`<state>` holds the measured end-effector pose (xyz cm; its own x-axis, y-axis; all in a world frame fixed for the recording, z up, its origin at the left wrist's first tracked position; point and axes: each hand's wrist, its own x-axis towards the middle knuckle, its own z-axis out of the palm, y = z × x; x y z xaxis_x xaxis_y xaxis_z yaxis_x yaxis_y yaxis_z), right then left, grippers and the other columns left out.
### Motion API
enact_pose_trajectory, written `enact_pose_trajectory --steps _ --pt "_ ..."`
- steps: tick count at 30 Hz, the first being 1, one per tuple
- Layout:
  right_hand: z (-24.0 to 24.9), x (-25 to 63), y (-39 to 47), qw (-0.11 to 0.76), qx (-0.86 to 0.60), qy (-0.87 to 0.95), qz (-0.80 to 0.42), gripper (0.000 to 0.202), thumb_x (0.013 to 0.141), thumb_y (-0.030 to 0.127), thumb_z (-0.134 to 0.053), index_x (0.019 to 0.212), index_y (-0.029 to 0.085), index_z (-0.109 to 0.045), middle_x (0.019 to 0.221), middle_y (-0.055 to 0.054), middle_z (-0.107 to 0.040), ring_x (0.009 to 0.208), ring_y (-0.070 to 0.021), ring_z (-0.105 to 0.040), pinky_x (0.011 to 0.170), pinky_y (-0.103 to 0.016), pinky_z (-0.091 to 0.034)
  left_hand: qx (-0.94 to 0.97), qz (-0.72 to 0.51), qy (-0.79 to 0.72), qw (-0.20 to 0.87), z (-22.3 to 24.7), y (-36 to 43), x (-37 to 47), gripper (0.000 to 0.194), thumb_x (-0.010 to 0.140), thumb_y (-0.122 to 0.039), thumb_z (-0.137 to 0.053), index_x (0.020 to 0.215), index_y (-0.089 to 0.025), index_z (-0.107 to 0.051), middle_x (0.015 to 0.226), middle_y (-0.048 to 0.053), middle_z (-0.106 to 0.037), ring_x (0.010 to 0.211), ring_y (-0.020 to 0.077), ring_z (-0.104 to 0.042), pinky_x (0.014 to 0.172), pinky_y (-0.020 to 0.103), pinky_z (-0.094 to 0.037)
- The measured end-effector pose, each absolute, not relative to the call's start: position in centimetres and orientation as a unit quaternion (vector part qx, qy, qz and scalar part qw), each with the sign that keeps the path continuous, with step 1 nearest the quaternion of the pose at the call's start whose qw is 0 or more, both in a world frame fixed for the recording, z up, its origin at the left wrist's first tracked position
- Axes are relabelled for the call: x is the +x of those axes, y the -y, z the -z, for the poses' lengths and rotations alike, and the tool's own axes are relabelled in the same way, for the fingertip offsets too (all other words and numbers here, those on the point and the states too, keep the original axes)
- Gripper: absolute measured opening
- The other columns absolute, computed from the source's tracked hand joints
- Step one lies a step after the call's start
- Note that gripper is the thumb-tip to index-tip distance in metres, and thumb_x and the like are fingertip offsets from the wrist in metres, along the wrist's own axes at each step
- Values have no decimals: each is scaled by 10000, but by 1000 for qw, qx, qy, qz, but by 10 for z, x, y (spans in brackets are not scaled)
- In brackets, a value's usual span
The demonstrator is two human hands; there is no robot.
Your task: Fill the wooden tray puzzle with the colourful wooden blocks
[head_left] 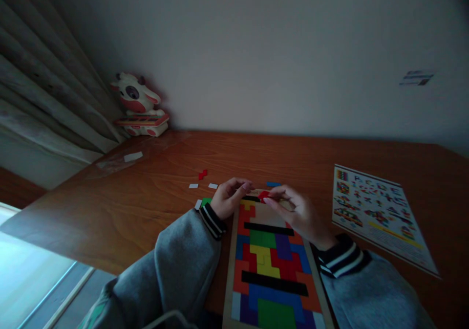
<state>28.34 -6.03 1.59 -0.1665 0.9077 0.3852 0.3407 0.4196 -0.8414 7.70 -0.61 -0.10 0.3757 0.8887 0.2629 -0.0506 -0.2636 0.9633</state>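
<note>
A wooden tray puzzle (229, 282) filled with coloured block pieces lies in front of me, its far part partly bare. In my right hand (296, 211), a small red puzzle piece (263, 196) is pinched between thumb and fingers above the tray's far end. My left hand (231, 198) hovers at the tray's far left corner, thumb and fingers drawn together; what they hold, if anything, does not show. Close to the left wrist lies a green piece (205, 202), partly hidden. A blue piece (273, 184) rests just beyond the tray.
Loose on the brown table (164, 187) are a red zigzag piece (202, 174) and several white pieces (213, 186). A printed pattern sheet (377, 216) lies to the right. A cow-shaped toy keyboard (141, 119) and clear plastic wrapping (120, 165) are at the far left.
</note>
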Motion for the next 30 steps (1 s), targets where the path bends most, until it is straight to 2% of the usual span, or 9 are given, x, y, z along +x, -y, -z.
enact_pose_trajectory --steps 4,6,8,11,15,19,26,30 --pt "-16 285 58 406 -432 755 -281 223 940 363 -555 1084 268 -696 1073 -48 -736 970 -186 -693 891 -363 -546 686 -442 -357 455 3 3 74 397 913 -503 -562 986 -124 -654 955 105 -722 843 174 -671 774 297 -539" --pt "-14 285 57 385 -437 769 -263 239 917 354 -594 1121 269 -684 1055 -39 -745 929 -183 -703 885 -369 -550 713 -421 -382 410 5 2 73 349 915 -455 -566 1008 -130 -650 931 96 -718 776 161 -662 710 282 -536" --pt "-10 284 57 360 -451 782 -236 202 883 331 -647 1067 263 -696 988 -24 -757 894 -184 -708 876 -372 -550 765 -392 -391 329 6 2 71 275 906 -386 -580 1008 -143 -657 890 78 -705 737 157 -640 689 286 -524" --pt "-8 283 59 321 -448 810 -201 71 871 286 -667 916 259 -713 928 -7 -757 906 -188 -698 861 -363 -541 851 -349 -339 200 5 2 67 211 890 -324 -590 1001 -163 -671 933 85 -687 860 196 -626 812 352 -503" --pt "-8 282 59 307 -431 833 -163 39 859 268 -689 893 257 -704 917 -2 -745 904 -188 -680 864 -373 -511 902 -304 -285 109 5 1 62 299 875 -369 -606 1102 -184 -665 1080 113 -653 977 244 -586 892 413 -461" --pt "-4 282 58 278 -445 842 -125 56 845 293 -714 882 255 -699 928 -12 -705 944 -202 -642 882 -391 -465 916 -268 -287 77 7 2 61 306 888 -353 -581 1143 -199 -649 1155 112 -630 1017 256 -561 893 418 -449" --pt "3 279 59 235 -513 825 -40 297 832 480 -691 1005 241 -654 1018 -61 -662 986 -277 -589 829 -456 -415 927 -235 -285 61 9 4 62 326 862 -232 -527 1170 -205 -632 1189 108 -616 1037 261 -548 900 431 -446" --pt "2 287 55 261 -515 815 -45 276 904 494 -586 989 240 -650 1002 -63 -666 984 -266 -598 851 -462 -423 925 -244 -278 83 5 4 61 312 885 -256 -513 1163 -198 -643 1176 118 -634 1025 255 -565 908 422 -446"
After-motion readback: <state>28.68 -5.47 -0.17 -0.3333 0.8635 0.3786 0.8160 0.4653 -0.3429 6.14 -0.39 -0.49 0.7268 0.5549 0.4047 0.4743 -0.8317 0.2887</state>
